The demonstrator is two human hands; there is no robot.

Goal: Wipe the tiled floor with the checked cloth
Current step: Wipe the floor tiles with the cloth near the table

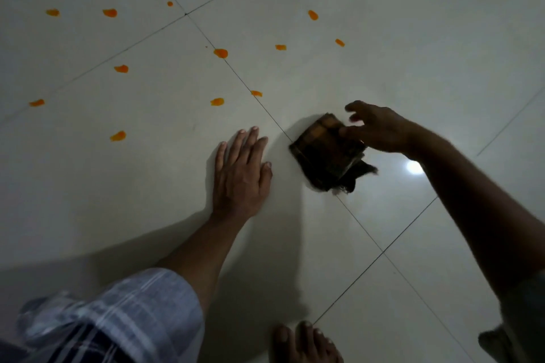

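Observation:
A dark checked cloth [326,153], folded into a small block with a frayed edge, lies on the pale tiled floor [413,23] near the middle. My right hand [376,127] hovers over the cloth's right side, fingers spread and loosely curled, thumb touching its top edge; I cannot tell whether it grips. My left hand [240,174] rests flat on the floor just left of the cloth, fingers straight. Several orange smears, one of them here [220,53], dot the tiles beyond both hands.
Dark grout lines cross the floor diagonally. My bare toes [305,342] show at the bottom edge. A checked sleeve [118,318] covers my left upper arm at lower left. A bright light reflection [414,167] sits right of the cloth.

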